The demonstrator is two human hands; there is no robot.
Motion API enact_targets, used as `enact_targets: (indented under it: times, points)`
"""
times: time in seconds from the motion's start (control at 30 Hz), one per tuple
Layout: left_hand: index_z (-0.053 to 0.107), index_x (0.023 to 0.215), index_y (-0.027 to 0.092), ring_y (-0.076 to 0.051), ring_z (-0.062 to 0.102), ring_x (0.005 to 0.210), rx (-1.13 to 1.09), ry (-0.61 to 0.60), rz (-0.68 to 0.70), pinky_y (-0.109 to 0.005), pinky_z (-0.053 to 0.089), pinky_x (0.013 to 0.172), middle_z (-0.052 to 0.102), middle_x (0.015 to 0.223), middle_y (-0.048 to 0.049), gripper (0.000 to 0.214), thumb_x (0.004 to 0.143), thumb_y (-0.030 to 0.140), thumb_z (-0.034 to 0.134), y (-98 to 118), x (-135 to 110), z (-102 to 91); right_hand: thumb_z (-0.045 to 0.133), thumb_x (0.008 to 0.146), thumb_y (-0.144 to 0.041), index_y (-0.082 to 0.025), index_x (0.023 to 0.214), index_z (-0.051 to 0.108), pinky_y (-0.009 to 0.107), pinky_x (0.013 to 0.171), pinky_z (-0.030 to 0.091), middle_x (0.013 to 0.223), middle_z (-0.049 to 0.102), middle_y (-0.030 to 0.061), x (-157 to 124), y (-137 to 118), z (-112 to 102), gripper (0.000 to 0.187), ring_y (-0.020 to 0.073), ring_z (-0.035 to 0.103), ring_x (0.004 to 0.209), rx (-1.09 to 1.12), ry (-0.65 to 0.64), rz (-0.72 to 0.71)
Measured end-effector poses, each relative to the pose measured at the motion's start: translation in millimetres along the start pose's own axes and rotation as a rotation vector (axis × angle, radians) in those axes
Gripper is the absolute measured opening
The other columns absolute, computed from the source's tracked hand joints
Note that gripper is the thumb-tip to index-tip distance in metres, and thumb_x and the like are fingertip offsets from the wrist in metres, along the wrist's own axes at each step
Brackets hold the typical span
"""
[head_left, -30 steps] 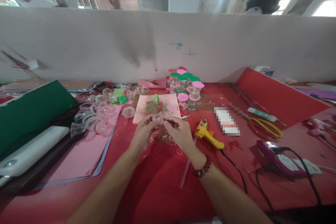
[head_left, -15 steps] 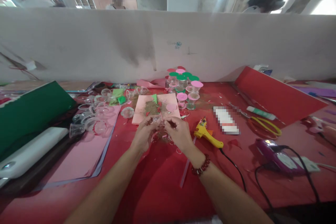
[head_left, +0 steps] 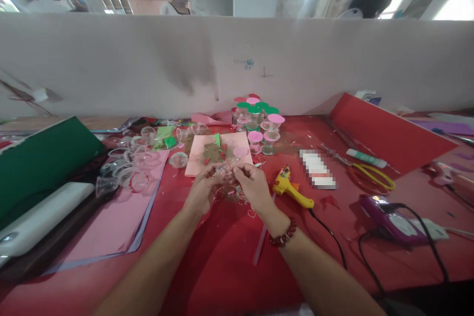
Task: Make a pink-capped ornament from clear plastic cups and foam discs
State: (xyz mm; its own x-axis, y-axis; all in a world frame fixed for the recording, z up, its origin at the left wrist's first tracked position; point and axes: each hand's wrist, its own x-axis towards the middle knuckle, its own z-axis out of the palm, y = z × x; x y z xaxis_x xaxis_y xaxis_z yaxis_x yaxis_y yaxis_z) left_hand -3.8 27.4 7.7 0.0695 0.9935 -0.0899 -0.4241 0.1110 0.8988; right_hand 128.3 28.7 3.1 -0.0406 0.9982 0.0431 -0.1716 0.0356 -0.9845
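Note:
My left hand (head_left: 203, 188) and my right hand (head_left: 252, 183) meet over the red table (head_left: 229, 256), fingers pinched together on a small clear plastic cup (head_left: 222, 169) held between them. The right wrist wears a red bead bracelet (head_left: 283, 235). Just beyond the hands lies a pink card (head_left: 207, 158) strewn with brownish filler and small red and green bits. Behind it stands a cluster of small clear cups with pink and green lids (head_left: 259, 118).
A yellow glue gun (head_left: 291, 188) lies right of my hands, a clear glue stick (head_left: 263, 237) beside my wrist. Loose clear cups (head_left: 129, 163) sit on a pink sheet (head_left: 111, 217) at left. A green board (head_left: 40, 158), scissors (head_left: 370, 173), a purple tool (head_left: 388, 217) with cables, and a red board (head_left: 385, 133) lie around.
My hands stay pinched on the small cup and have drifted slightly up the frame. A person behind the partition wall has moved to the right.

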Motion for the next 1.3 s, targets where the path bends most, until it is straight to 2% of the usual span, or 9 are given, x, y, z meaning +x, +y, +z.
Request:
enact_targets:
  times: [0.13,0.43,0.63,0.7,0.77,0.83,1.0,1.13,1.3]
  points:
    - [0.069,0.084,0.014,-0.013,0.063,0.062,0.022,0.016,0.001,-0.024,0.050,0.061,0.069,0.074,-0.0026,0.025,0.062,0.018,0.079,3,1,-0.8,0.059,0.077,-0.040,-0.019,0.078,0.063,0.023,0.048,0.048,0.061,0.062,-0.0025,0,0,2,0.021,0.0129,0.057,0.052,0.027,0.000,0.006]
    - [0.068,0.075,0.015,-0.011,0.058,0.056,0.059,-0.100,-0.091,-0.023,0.046,0.055,0.065,0.065,-0.0015,0.020,0.065,0.027,0.080,5,6,-9.1,0.058,0.077,-0.036,-0.018,0.072,0.060,0.022,0.050,0.042,0.057,0.057,-0.0039,-3,-3,6,0.019,0.0108,0.052,0.051,0.020,0.054,-0.051]
    - [0.066,0.066,0.014,-0.009,0.053,0.049,0.069,-0.111,-0.159,-0.020,0.043,0.049,0.061,0.059,-0.0017,0.018,0.065,0.026,0.080,8,5,-10.7,0.056,0.079,-0.038,-0.018,0.072,0.060,0.022,0.051,0.041,0.057,0.057,-0.0041,1,3,4,0.021,0.0110,0.051,0.051,-0.018,0.070,-0.074]
    - [0.066,0.066,0.013,-0.010,0.056,0.049,0.070,-0.130,-0.200,-0.019,0.043,0.047,0.063,0.060,-0.0033,0.016,0.064,0.023,0.079,12,4,-12.2,0.055,0.080,-0.038,-0.019,0.072,0.059,0.022,0.052,0.041,0.058,0.057,-0.0039,6,4,-2,0.022,0.0112,0.051,0.052,-0.029,0.149,-0.100]
    - [0.067,0.068,0.013,-0.012,0.059,0.051,0.054,-0.147,-0.252,-0.019,0.044,0.047,0.065,0.060,-0.0054,0.013,0.065,0.020,0.078,17,3,-13.8,0.054,0.081,-0.038,-0.019,0.072,0.058,0.022,0.054,0.042,0.058,0.057,-0.0035,10,3,-11,0.021,0.0119,0.053,0.054,-0.059,0.289,-0.144]
    - [0.069,0.072,0.013,-0.012,0.061,0.052,0.016,-0.128,-0.299,-0.019,0.045,0.047,0.066,0.062,-0.0065,0.009,0.068,0.018,0.075,21,4,-14.8,0.053,0.084,-0.040,-0.020,0.077,0.060,0.023,0.055,0.043,0.060,0.059,-0.0029,12,1,-17,0.022,0.0129,0.055,0.055,-0.121,0.326,-0.180]
    - [0.068,0.072,0.014,-0.012,0.059,0.047,-0.040,0.014,-0.342,-0.018,0.043,0.041,0.064,0.056,-0.0044,0.007,0.075,0.020,0.067,24,6,-13.5,0.050,0.090,-0.043,-0.020,0.083,0.064,0.025,0.057,0.045,0.064,0.062,-0.0007,4,-5,-15,0.027,0.0149,0.058,0.057,-0.321,0.230,-0.242]
    - [0.069,0.080,0.016,-0.011,0.054,0.043,-0.025,0.016,-0.358,-0.018,0.036,0.037,0.061,0.053,-0.0032,0.012,0.076,0.027,0.068,24,5,-12.4,0.058,0.086,-0.033,-0.020,0.087,0.069,0.029,0.072,0.049,0.082,0.073,0.0041,0,-3,-10,0.017,0.0187,0.066,0.073,-0.470,0.194,-0.321]
    - [0.065,0.069,0.016,-0.008,0.042,0.038,0.072,0.002,-0.310,-0.019,0.031,0.037,0.054,0.048,0.0005,0.024,0.073,0.040,0.069,19,4,-13.7,0.052,0.091,-0.028,-0.023,0.100,0.071,0.028,0.079,0.050,0.101,0.075,0.0048,-2,1,-8,0.022,0.0192,0.068,0.089,-0.463,0.096,-0.407]
